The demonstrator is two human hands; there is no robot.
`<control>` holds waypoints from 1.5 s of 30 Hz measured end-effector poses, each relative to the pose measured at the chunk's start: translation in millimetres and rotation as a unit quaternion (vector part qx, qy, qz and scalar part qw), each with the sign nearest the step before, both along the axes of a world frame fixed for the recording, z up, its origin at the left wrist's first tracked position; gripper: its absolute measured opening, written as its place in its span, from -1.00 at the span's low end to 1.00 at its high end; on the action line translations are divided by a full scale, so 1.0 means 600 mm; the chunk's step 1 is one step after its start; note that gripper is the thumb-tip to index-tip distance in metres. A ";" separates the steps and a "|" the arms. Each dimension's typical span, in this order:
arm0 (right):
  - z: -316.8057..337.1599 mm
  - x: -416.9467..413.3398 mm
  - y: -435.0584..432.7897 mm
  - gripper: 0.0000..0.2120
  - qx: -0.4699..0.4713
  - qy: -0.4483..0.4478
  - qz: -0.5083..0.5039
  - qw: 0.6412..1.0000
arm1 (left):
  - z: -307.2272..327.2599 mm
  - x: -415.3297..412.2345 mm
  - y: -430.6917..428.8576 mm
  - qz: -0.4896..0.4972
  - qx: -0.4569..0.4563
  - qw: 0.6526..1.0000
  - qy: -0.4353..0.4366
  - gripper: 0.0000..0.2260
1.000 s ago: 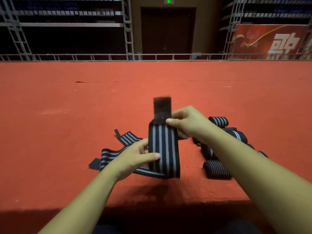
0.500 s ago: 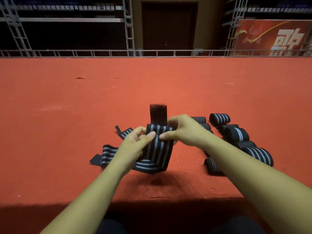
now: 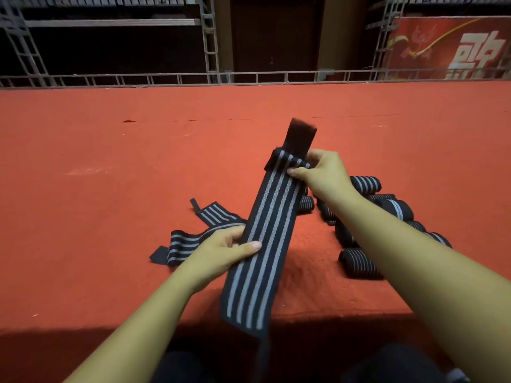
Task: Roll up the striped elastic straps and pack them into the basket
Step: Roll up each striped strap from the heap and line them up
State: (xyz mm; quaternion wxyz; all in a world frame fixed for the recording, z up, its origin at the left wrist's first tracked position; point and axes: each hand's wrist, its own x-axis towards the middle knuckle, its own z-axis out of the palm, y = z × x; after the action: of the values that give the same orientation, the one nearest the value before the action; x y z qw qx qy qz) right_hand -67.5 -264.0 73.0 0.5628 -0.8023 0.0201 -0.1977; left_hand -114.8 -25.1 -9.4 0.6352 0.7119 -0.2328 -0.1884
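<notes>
A person holds a striped elastic strap (image 3: 265, 244) taut above the red carpeted counter (image 3: 110, 189). Its long axis runs from near the body up and away, leaning right. The right hand (image 3: 323, 175) pinches the far end, below a dark tab (image 3: 300, 139) that points upward. The left hand (image 3: 224, 250) has its grip closed on the strap's left edge midway. Rolled straps (image 3: 359, 264) lie on the right of the counter and a loose strap (image 3: 188, 241) on the left.

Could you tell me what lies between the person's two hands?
In the head view, one striped strap stretches taut between the left hand and the right hand.
</notes>
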 end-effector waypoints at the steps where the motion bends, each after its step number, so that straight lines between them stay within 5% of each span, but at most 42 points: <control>1: -0.005 0.005 -0.001 -0.79 -0.025 0.000 -0.006 1.000 | -0.010 0.001 -0.002 -0.006 0.029 1.000 0.009 -0.80; 5: -0.030 0.016 0.012 -0.76 -0.159 0.040 -0.005 0.986 | -0.082 0.005 -0.008 0.005 0.142 0.989 -0.036 -0.81; 9: -0.061 0.036 0.033 -0.70 -0.206 0.069 0.019 0.976 | -0.132 0.019 -0.014 0.086 0.185 0.973 -0.106 -0.60; 15: -0.113 0.116 0.037 -0.82 -0.070 0.156 0.017 0.985 | -0.164 0.038 -0.027 0.169 0.202 0.946 -0.188 -0.63; 21: -0.151 0.216 0.039 -0.85 -0.130 0.144 -0.015 0.981 | -0.175 0.045 -0.023 0.163 0.207 0.942 -0.208 -0.69; 32: -0.200 0.382 0.080 -0.78 -0.079 0.207 -0.061 0.973 | -0.179 0.048 -0.030 0.185 0.205 0.936 -0.217 -0.70; 34: -0.215 0.376 0.083 -0.87 -0.136 0.213 -0.081 0.964 | -0.178 0.047 -0.030 0.189 0.203 0.936 -0.216 -0.69; 37: -0.224 0.330 0.098 -0.74 -0.237 0.186 -0.068 0.951 | -0.180 0.048 -0.029 0.194 0.203 0.935 -0.218 -0.69; 45: -0.242 0.116 0.110 -0.66 -0.272 0.141 0.040 0.951 | -0.174 0.048 -0.031 0.204 0.180 0.943 -0.192 -0.75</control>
State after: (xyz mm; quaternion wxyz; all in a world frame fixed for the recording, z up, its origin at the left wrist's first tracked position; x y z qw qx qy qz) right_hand 1.8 -198.1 -72.2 0.3218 -0.9450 0.0125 -0.0579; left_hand -85.9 -44.0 -113.9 0.4644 0.8694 -0.1621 0.0468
